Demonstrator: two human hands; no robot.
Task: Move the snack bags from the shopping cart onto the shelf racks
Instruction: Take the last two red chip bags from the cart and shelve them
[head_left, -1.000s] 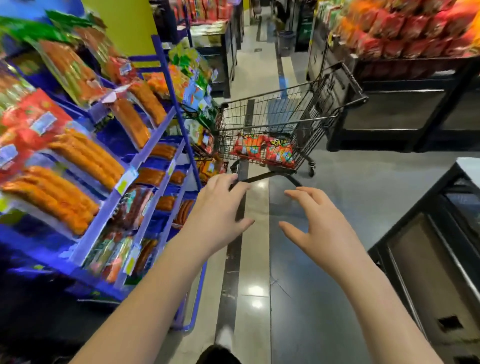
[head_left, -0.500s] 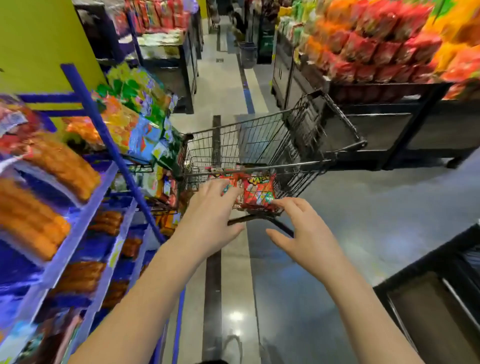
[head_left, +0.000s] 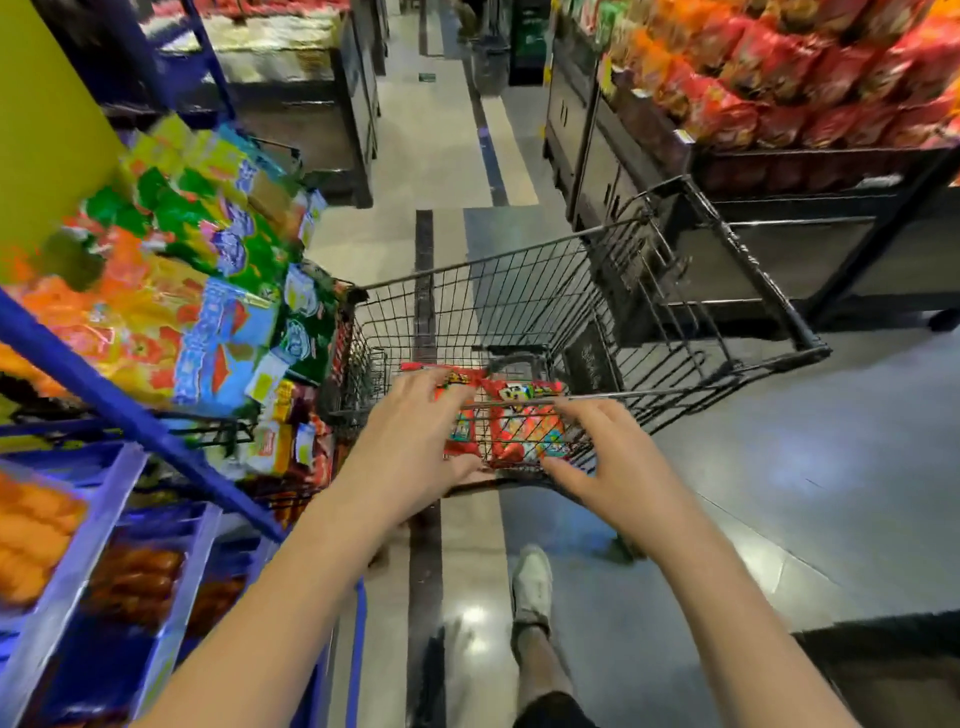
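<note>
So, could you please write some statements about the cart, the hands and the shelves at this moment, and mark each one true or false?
1. Red snack bags lie in the shopping cart. True.
2. The left hand already holds a bag lifted above the cart. False: it reaches over the rim, no bag lifted.
3. The right hand is open with fingers spread. True.
4. The cart is full to the top. False: only a few bags lie at the bottom.
5. The blue shelf rack stands on the person's left. True.
</note>
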